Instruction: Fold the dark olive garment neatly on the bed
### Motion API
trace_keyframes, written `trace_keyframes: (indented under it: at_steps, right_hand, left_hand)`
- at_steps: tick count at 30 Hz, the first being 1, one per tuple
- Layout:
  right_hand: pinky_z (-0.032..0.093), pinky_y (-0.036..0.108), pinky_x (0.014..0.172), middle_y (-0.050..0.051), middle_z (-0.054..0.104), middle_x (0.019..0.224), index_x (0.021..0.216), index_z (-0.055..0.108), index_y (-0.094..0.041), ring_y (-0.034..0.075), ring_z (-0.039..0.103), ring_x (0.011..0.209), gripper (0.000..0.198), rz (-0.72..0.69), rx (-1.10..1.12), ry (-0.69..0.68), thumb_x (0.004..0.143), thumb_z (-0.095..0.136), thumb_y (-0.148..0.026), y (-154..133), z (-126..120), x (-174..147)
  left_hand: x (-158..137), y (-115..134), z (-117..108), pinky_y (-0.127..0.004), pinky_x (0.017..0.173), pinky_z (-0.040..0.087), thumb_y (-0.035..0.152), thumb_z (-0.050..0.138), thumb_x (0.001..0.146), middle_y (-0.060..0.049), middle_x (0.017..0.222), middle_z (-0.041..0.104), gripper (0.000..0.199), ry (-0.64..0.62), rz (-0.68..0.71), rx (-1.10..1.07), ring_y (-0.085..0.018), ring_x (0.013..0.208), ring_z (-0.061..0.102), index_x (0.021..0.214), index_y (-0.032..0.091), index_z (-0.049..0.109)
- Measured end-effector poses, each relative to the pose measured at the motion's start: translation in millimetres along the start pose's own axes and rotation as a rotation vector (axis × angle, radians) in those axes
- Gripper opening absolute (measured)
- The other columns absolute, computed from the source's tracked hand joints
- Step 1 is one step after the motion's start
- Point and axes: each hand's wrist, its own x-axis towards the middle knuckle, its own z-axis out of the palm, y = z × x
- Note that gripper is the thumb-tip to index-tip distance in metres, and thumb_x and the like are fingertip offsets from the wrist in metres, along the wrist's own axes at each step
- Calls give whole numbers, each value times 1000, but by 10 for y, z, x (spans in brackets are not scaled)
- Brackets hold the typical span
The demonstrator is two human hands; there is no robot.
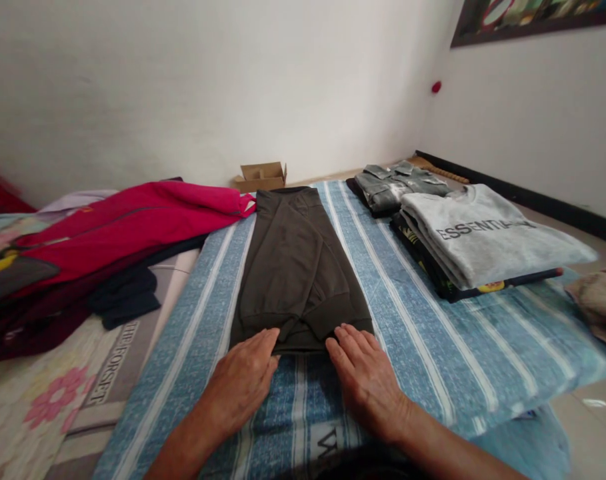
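A dark grey-brown long-sleeved sweatshirt (290, 260) lies lengthwise on the striped blue bedding, its sides and sleeves folded inward. At the near left corner of its hem, my left hand (245, 377) has its fingers closed on the fabric, with the thumb low beside the edge. My right hand (365, 377) holds the near right part of the same hem, fingers bent over the cuff and fabric. Parts of both hands' grip are hidden beneath the fingers. The far end of the sweatshirt lies flat, close to a pink-red jacket sleeve.
A pink-red jacket (147, 213) and dark clothes spread over the left side. To the right, a folded light grey sweatshirt (487, 233) tops a dark garment, near a folded grey denim garment (400, 183). A cardboard box (261, 176) stands by the wall. Blue striped bedding (403, 287) lies underneath.
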Motion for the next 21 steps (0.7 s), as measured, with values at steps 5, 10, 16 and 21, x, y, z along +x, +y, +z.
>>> trace_keyframes:
  at_steps: [5,10,16,21]
  right_hand:
    - [49,40,87,15,62,114,113,56,-10,26,54,112,33,-84,142,54,86,38,-7,-69,-141,-48]
    - [52,37,89,16,63,112,110,56,-9,26,52,117,33,-202,292,79,83,38,-9,-165,-145,-121]
    - [53,39,88,19,60,118,111,55,-13,28,49,121,32,-73,308,135,82,42,-10,-206,16,-153]
    - [58,25,66,8,70,90,107,59,-20,17,67,84,24,-43,700,51,89,44,-23,-181,-90,-104]
  left_hand:
    - [-4,42,-50,-36,93,48,18,38,82,-9,119,63,40,-36,-19,-33,-22,109,60,118,17,56]
    - [-15,100,-82,-37,94,47,13,36,81,-13,119,63,43,-63,-25,2,-23,112,58,119,12,55]
    - [-53,99,-45,-37,93,48,13,39,80,-10,117,64,41,2,-16,-17,-22,112,58,118,17,56]
    - [-71,86,-13,-35,92,49,9,41,78,-9,113,66,42,41,-7,8,-22,109,60,117,18,56]
